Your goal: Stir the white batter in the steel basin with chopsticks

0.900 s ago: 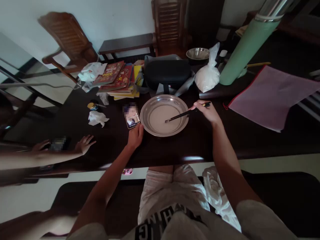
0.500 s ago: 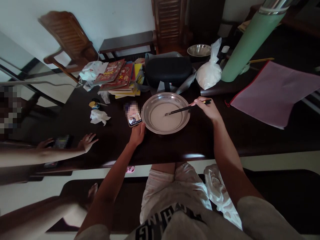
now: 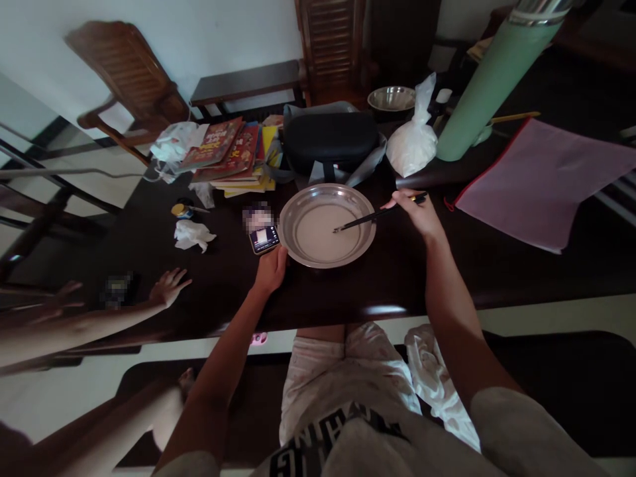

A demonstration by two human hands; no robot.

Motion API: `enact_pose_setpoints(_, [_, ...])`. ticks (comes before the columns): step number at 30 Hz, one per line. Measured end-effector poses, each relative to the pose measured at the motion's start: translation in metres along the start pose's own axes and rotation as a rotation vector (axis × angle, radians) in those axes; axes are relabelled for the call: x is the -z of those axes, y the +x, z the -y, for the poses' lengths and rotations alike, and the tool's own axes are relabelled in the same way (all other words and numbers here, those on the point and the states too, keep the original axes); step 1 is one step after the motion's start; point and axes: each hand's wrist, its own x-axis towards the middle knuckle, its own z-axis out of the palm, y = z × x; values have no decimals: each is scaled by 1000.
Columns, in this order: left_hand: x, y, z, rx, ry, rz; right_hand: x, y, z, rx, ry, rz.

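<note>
A wide metal basin [image 3: 365,246] stands on the dark table, holding a pale, milky liquid [image 3: 318,235]. My left hand [image 3: 272,268] grips the basin's near-left rim, its fingers partly hidden at the edge. In my right hand [image 3: 415,209] is a pair of dark chopsticks [image 3: 365,218], pinched near the upper end. Their tips reach down to the liquid near the middle of the basin. A lit phone [image 3: 265,240] lies just beyond my left hand, close against the basin's left side.
Behind the basin sit a black case [image 3: 330,136], a stack of books [image 3: 231,156], a knotted bag of white powder [image 3: 412,149] and a green flask [image 3: 489,93]. A pink mesh pouch [image 3: 541,185] lies right. Crumpled tissue [image 3: 193,235] and another person's hand [image 3: 170,288] are left.
The chopstick tips have shifted slightly right in the liquid. My left hand stays at the rim. The other person's arms have moved at the left, and the phone's picture has changed.
</note>
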Motion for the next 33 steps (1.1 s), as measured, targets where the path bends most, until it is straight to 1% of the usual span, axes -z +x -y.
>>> enact_pose_setpoints(1, [0, 0, -1, 3, 8, -13, 0, 0, 0, -1, 7, 23])
enact_pose_setpoints(4, [0, -1, -2, 26, 34, -58, -4, -1, 1, -6, 12, 144])
enact_pose_setpoints(6, [-1, -1, -1, 47, 49, -90, -6, -1, 2, -7, 7, 138])
enact_pose_setpoints(8, [-1, -2, -1, 73, 48, -126, -5, 0, 2, -2, 5, 90])
enact_pose_setpoints(11, [-4, -3, -2, 138, -11, -179, -3, 0, 1, 7, 0, 49])
enact_pose_setpoints(14, [-9, -6, -8, 238, -115, -202, -4, 0, 0, 7, 3, 96])
enact_pose_setpoints(16, [-13, -7, -13, 275, -178, -223, -7, 0, 1, 2, -1, 129])
enact_pose_setpoints(18, [-17, -6, -18, 278, -256, -248, -7, 0, 1, -7, -5, 111])
enact_pose_setpoints(20, [-22, -2, -22, 291, -368, -258, -6, 0, 0, -14, 12, 51])
enact_pose_setpoints(22, [-29, 5, -22, 357, -515, -277, -3, 0, -1, -16, 36, -2])
enact_pose_setpoints(23, [-32, 9, -22, 399, -585, -295, -2, -1, 0, -16, 32, 0])
enact_pose_setpoints(25, [-38, 20, -20, 475, -713, -335, -2, -1, 1, -15, 7, 46])
enact_pose_setpoints(28, [-44, 36, -19, 543, -934, -338, -4, -2, 3, -9, -7, 105])
enact_pose_setpoints(30, [-45, 44, -20, 553, -1040, -341, -4, -1, 2, -5, 3, 70])
enact_pose_setpoints(33, [-45, 50, -18, 514, -1051, -370, -1, -1, 0, -17, 25, -31])
